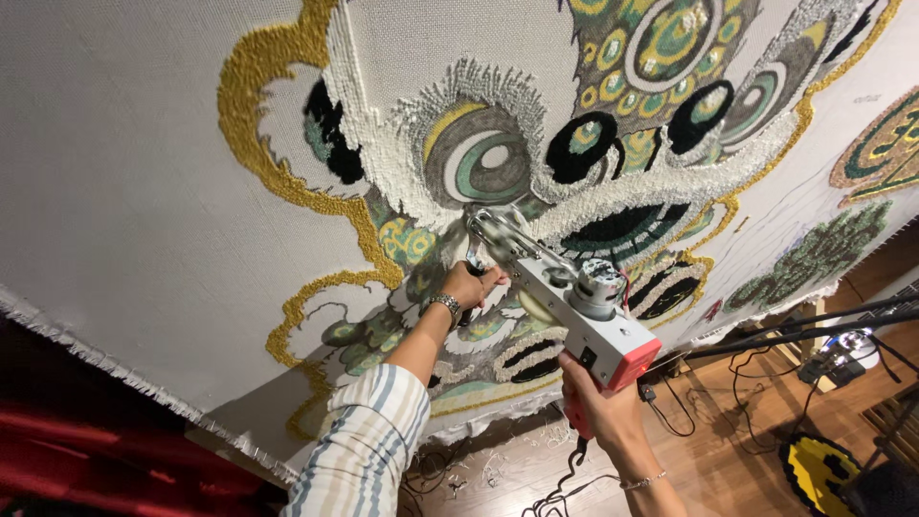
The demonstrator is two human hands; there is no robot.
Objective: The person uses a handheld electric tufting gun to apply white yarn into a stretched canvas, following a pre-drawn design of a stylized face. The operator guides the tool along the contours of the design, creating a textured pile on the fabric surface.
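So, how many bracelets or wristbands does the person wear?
2. A metal wristband sits on the left wrist, near the cloth. A thin bracelet is on the right wrist, below the hand gripping the tufting gun. The striped sleeve may hide more.

A single head-worn camera is looking out along both forearms, tilted sideways, sitting close behind the fingers (pixel 486 280). Beyond the fingers, the stretched tufting cloth (pixel 124 191) is filling most of the view; below them the wooden floor (pixel 728 460) is showing.
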